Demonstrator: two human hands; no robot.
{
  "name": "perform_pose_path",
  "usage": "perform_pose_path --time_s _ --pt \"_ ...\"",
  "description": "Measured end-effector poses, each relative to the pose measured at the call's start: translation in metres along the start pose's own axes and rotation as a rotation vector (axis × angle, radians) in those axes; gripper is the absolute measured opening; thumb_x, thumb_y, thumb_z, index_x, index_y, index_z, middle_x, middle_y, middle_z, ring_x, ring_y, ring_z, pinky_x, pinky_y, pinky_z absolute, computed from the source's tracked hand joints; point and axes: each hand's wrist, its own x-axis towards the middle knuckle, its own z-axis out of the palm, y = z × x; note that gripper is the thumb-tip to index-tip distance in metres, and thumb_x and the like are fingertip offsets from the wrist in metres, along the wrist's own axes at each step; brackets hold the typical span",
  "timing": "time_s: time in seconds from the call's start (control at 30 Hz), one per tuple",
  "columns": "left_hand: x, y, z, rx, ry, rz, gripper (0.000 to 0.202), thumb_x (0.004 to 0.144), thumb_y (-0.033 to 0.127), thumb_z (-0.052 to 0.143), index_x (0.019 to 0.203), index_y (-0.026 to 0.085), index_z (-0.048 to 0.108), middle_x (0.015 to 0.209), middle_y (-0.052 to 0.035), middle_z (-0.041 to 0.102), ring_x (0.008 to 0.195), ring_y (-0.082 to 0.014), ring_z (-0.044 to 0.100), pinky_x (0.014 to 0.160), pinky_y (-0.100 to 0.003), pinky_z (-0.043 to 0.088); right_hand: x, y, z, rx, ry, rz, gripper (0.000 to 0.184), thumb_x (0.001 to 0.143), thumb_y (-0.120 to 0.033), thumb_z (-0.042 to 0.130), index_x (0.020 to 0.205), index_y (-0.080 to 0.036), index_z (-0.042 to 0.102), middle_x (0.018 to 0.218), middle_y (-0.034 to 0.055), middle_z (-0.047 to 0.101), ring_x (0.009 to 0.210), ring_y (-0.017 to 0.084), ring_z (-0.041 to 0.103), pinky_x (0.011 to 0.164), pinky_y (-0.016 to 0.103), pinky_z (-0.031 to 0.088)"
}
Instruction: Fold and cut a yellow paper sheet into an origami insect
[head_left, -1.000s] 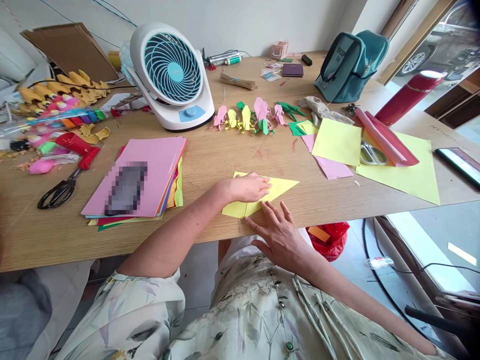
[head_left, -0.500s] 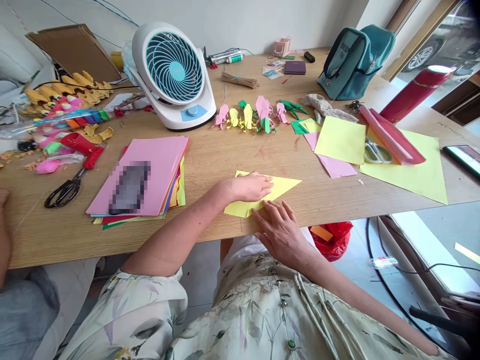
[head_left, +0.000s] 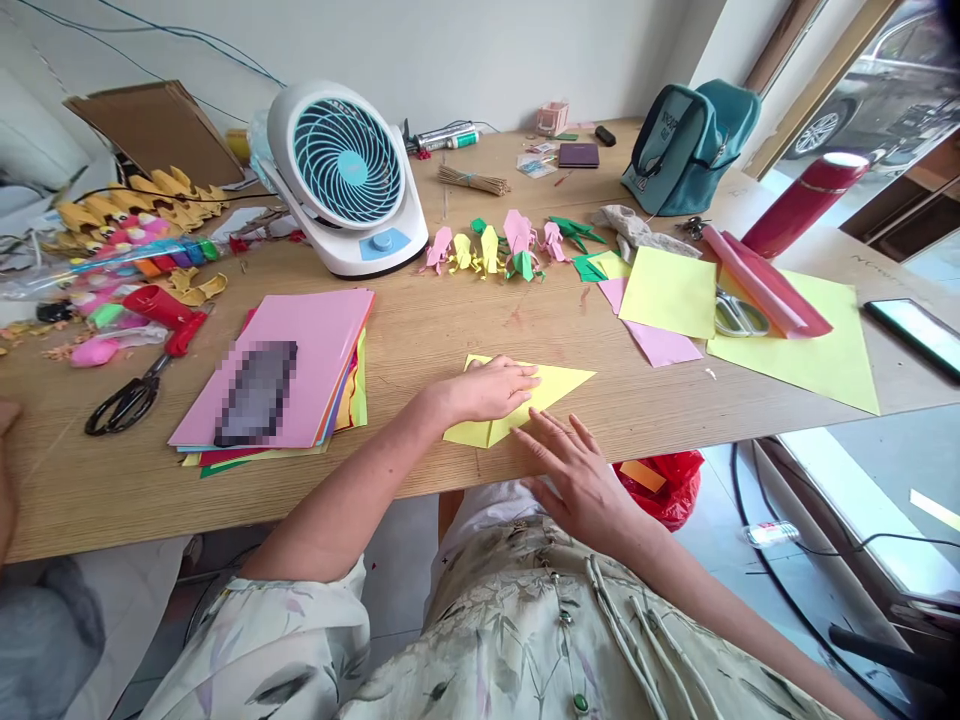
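Note:
A folded yellow paper triangle (head_left: 559, 383) lies near the front edge of the wooden table (head_left: 420, 330). My left hand (head_left: 491, 388) rests flat on top of it, fingers stretched toward the right. My right hand (head_left: 574, 472) lies just below, fingers spread, its fingertips pressing along the paper's lower folded edge. Neither hand holds anything.
A stack of coloured sheets (head_left: 300, 370) lies to the left, black scissors (head_left: 124, 400) beyond it. A white-and-blue fan (head_left: 349, 175) stands behind. Small folded paper figures (head_left: 495, 248), yellow and pink sheets (head_left: 667, 290), silver scissors (head_left: 735, 315), a teal bag (head_left: 686, 145), a red bottle (head_left: 806, 200) and a phone (head_left: 915, 335) sit to the right.
My right hand's fingertips have slid rightward along the lower edge of the yellow paper. My left hand stays on the paper. The camera tilted slightly.

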Motion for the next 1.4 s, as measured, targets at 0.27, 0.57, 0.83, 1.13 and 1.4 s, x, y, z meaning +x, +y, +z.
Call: perform_pose_path --time_s 0.27,0.57,0.83,1.13,1.4 --pt "-0.023 0.013 0.033 0.123 0.310 0.017 0.044 0.102 0.026 0.031 0.143 0.023 0.046 0.157 -0.0060 0.037 0.147 -0.0253 0.029 0.118 -0.053 0.021 0.003 0.069 -0.006 -0.124 0.140 0.173 0.047 0.100 -0.032 0.041 0.144 -0.017 0.047 0.152 0.0145 0.044 0.140 0.028 0.039 0.114 0.051 0.029" --pt "-0.053 0.052 0.075 0.044 0.260 0.004 0.078 0.097 0.063 0.026 0.157 0.013 0.018 0.163 -0.0117 0.015 0.153 -0.0261 0.012 0.123 -0.048 0.014 0.003 0.059 -0.001 -0.216 0.081 0.171 0.047 0.103 -0.037 0.034 0.140 -0.014 0.050 0.147 0.0118 0.051 0.134 0.029 0.042 0.116 0.054 0.016" --pt "-0.080 0.051 0.087 0.054 0.267 -0.028 0.086 0.094 0.068 0.024 0.157 0.012 0.013 0.164 -0.0113 0.011 0.153 -0.0267 0.008 0.124 -0.046 0.011 -0.025 0.033 -0.014 -0.167 0.075 0.128 0.043 0.099 -0.042 0.046 0.132 -0.016 0.059 0.126 0.0145 0.064 0.105 0.027 0.057 0.095 0.045 0.038" --pt "-0.089 0.044 0.089 0.072 0.271 0.007 0.080 0.096 0.065 0.028 0.157 0.015 0.017 0.163 -0.0083 0.016 0.153 -0.0267 0.010 0.125 -0.044 0.014 -0.048 0.047 0.012 -0.168 0.136 -0.059 0.047 0.099 -0.022 0.047 0.145 -0.018 0.044 0.146 0.0105 0.052 0.136 0.027 0.043 0.110 0.049 0.031" --pt "-0.088 0.045 0.093 0.120 0.301 -0.086 0.076 0.098 0.061 0.026 0.156 0.013 0.024 0.163 -0.0098 0.017 0.153 -0.0257 0.013 0.124 -0.042 0.015 -0.054 0.035 0.001 -0.043 0.305 -0.135 0.032 0.093 -0.011 0.056 0.121 -0.023 0.064 0.106 0.0047 0.074 0.087 0.016 0.064 0.080 0.036 0.043"
